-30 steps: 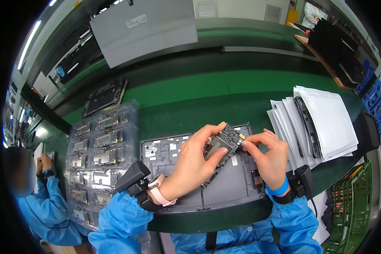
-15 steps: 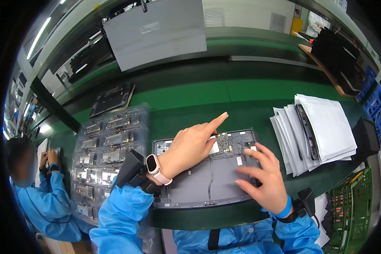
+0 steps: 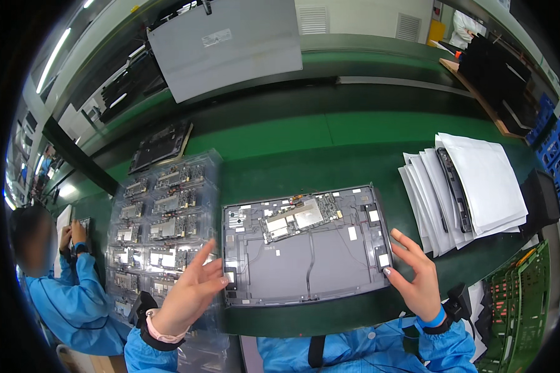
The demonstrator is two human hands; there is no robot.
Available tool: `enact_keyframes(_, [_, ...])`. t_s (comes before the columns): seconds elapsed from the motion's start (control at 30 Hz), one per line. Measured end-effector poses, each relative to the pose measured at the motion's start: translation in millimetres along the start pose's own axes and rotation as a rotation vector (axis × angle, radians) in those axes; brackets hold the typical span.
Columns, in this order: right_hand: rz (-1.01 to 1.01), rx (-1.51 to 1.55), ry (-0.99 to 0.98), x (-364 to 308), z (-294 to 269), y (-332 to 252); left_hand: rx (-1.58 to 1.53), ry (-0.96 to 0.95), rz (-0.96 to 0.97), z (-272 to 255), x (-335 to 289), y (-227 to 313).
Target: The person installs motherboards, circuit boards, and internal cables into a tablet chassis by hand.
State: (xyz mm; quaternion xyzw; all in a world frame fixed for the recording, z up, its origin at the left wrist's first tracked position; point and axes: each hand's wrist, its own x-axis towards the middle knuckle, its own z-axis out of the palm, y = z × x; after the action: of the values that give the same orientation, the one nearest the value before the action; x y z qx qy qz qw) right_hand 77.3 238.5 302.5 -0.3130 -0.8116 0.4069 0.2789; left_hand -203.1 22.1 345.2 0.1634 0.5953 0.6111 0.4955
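- Our left hand (image 3: 193, 291) and right hand (image 3: 419, 276) were open beside the flat grey rectangular panel (image 3: 277, 276).
- We had the long grey-and-silver circuit board (image 3: 307, 215) lying askew on its upper half.

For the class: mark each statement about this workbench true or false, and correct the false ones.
1. A circuit board lies on the grey casing. True.
2. The left hand grips the circuit board. False: it is open, near the casing's left edge.
3. The right hand is at the casing's right edge. True.
4. The clear tray of boards is right of the casing. False: it is on the left.
5. The white packets are right of the casing. True.
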Motion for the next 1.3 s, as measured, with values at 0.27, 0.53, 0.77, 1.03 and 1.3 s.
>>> enact_keyframes(0.27, [0.045, 0.299, 0.043, 16, -11, -7, 0.249, 0.102, 0.188, 22, 8, 27])
enact_keyframes(0.53, [-0.276, 0.026, 0.378, 23, -58, -18, -0.134, 0.045, 0.19, 9, 117, 76])
enact_keyframes(0.77, [-0.105, -0.758, 0.355, -2, -132, 35, -0.217, 0.204, 0.35, 28, 270, 89])
enact_keyframes(1.03, [-0.114, -0.269, 1.019, -33, -133, 47, -0.164, 0.211, 0.472, -10, 391, 78])
enact_keyframes(1.3, [0.18, -1.13, 0.68, -185, -108, 119, 0.21, 0.197, 0.322, -78, 468, 46])
